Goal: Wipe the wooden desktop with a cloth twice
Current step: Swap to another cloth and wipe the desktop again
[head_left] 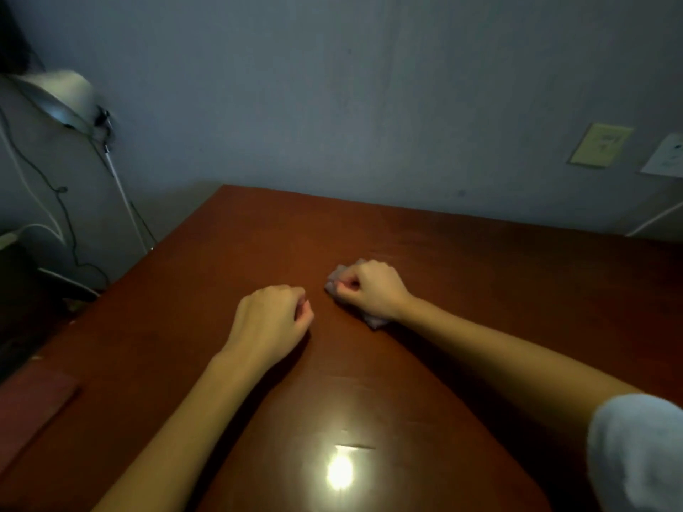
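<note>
The reddish-brown wooden desktop (480, 275) fills the lower part of the head view. My right hand (369, 288) lies near the middle of it, fingers curled round a small pale grey cloth (334, 282); bits of the cloth stick out at the fingers and under the wrist. My left hand (271, 319) rests on the wood just to the left of it, fingers loosely curled, holding nothing. A gap of bare wood separates the two hands.
A grey wall runs behind the desk, with a yellow note (600, 145) and a white paper (665, 157) on it at right. At far left hang cables (59, 201) and a white rod (122, 194). A dark red flat object (33, 404) lies beside the desk's left edge.
</note>
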Demonstrator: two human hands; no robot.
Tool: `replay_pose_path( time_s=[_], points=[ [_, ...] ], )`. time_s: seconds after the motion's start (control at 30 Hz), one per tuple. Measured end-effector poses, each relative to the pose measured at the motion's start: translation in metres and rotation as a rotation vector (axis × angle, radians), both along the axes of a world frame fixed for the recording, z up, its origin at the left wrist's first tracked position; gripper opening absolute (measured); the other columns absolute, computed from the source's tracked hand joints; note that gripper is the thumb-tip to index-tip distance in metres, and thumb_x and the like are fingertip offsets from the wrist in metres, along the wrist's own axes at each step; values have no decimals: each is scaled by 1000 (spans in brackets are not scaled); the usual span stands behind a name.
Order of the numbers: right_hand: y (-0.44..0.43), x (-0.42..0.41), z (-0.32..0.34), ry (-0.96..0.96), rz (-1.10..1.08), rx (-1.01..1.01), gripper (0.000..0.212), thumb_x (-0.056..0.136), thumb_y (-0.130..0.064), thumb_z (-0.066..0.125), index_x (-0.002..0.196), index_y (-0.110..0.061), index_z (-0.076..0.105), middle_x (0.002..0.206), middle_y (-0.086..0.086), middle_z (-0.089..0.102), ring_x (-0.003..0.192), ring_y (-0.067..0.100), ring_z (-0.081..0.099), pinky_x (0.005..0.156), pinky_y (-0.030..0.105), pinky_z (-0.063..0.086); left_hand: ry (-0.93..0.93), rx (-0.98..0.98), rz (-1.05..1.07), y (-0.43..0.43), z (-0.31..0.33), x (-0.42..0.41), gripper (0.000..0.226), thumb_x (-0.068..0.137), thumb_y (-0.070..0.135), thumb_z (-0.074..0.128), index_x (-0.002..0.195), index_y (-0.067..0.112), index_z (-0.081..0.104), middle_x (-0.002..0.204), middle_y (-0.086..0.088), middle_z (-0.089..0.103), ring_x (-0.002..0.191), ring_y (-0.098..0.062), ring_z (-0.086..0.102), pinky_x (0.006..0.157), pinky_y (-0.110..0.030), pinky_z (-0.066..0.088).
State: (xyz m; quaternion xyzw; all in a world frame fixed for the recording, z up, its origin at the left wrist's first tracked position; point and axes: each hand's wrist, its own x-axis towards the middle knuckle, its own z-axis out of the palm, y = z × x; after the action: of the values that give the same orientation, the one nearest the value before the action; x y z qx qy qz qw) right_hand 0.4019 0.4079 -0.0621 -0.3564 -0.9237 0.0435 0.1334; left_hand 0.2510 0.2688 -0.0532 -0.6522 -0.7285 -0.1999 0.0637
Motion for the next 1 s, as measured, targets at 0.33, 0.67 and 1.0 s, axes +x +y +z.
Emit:
replay_pose_path(
  time_s=[0.33, 0.67, 1.0],
  points=[
    [56, 84, -4, 15, -125, -56, 45, 84, -55, 38, 49, -27, 36, 54, -4, 43, 52, 10, 41, 57, 30, 33, -76, 41, -52, 85, -19, 15, 22, 91, 31, 46, 71, 22, 44, 75, 3, 54, 80, -22, 59, 59, -28, 33],
    [70, -19, 0, 32, -126, -26, 39, 90, -45, 51, 58, -23, 53, 77, 6, 65, 79, 30, 64, 63, 30, 39, -103, 118, -80, 86, -29, 11, 28, 84, 25, 57, 63, 23, 38, 67, 1, 54, 70, -24, 58, 54, -28, 32],
    [123, 53, 5, 8, -319, -28, 38, 88, -51, 47, 70, -23, 65, 80, 5, 68, 82, 28, 65, 61, 28, 38, -78, 106, -67, 90, -28, 12, 27, 87, 27, 52, 64, 23, 40, 65, 7, 46, 67, -18, 54, 53, -26, 30]
  ],
)
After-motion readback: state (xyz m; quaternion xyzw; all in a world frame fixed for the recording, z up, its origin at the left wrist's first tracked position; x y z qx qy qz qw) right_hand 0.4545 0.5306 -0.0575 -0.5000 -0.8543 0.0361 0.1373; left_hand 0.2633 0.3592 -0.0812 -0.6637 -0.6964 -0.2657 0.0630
